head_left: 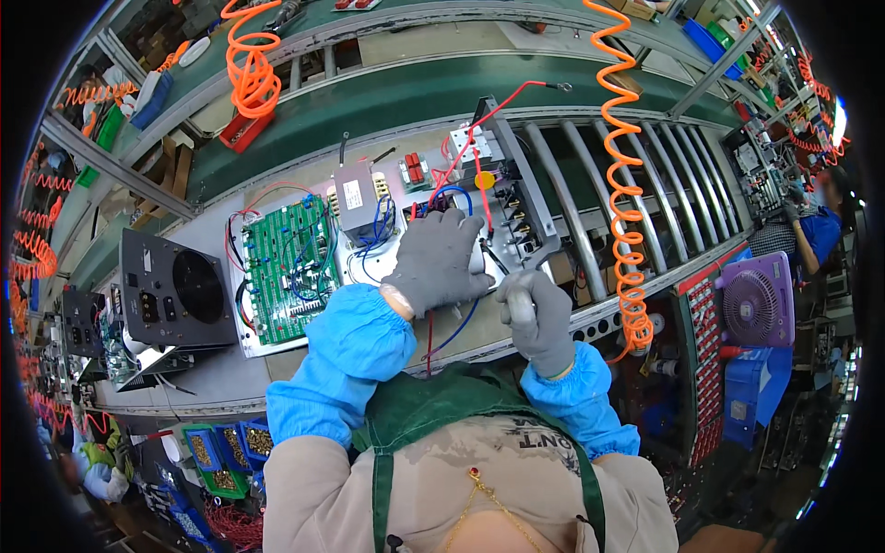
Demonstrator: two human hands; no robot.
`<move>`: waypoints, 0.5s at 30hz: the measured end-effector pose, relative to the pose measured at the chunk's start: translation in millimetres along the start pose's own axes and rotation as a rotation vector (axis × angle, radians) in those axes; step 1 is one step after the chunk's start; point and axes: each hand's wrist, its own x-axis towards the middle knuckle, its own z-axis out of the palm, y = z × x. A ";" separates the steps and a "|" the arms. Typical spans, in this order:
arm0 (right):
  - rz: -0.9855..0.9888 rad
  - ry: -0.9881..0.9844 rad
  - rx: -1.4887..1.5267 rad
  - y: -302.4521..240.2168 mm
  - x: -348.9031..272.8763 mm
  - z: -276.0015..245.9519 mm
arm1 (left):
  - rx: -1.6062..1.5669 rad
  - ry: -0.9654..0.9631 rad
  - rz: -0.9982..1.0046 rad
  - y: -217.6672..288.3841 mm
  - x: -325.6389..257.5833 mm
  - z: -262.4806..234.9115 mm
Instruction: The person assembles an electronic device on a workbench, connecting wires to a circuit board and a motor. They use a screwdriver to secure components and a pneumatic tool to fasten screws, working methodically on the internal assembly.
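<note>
My left hand [435, 263], in a grey glove, lies over the middle of an open metal chassis [346, 267]. Its fingers reach out among red and blue wires, the thumb apart from them; the fingertips are partly hidden. A blue cable [459, 327] comes out below this hand. To the right, my right hand [537, 321], also gloved, is curled closed by the chassis's front edge. A dark, thin piece [495, 258] ends near its fingers; what it grips is unclear. Left of my hands is a green circuit board [281, 263], with a grey transformer [361, 205] beside it.
Metal rollers [572, 207] run right of the chassis. A coiled orange hose [619, 175] hangs there. A black panel with a fan [175, 288] stands at left. Blue bins of small parts [230, 447] sit lower left; a purple fan [751, 300] stands right. A person in blue [819, 232] is at far right.
</note>
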 end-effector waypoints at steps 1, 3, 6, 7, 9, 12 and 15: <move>-0.035 0.008 -0.011 2.7 -1.2 -0.3 | 0.006 -0.018 -0.022 2.7 1.6 -0.1; -0.121 -0.002 -0.044 0.8 3.0 -0.3 | 0.089 -0.026 -0.098 10.0 2.1 1.0; -0.115 -0.005 -0.050 2.6 0.5 -2.1 | 0.140 -0.016 -0.124 14.3 4.3 4.2; -0.102 -0.008 -0.044 2.7 -1.4 -2.2 | 0.139 -0.018 -0.122 15.0 3.6 5.7; -0.075 -0.009 -0.050 1.5 1.9 -2.9 | 0.141 -0.010 -0.122 15.5 3.4 5.5; 0.027 0.013 -0.052 -12.5 24.0 -4.6 | 0.167 0.058 -0.114 11.0 4.3 14.1; 0.047 0.093 -0.125 -27.0 69.6 8.3 | 0.130 0.057 -0.095 12.0 3.7 12.6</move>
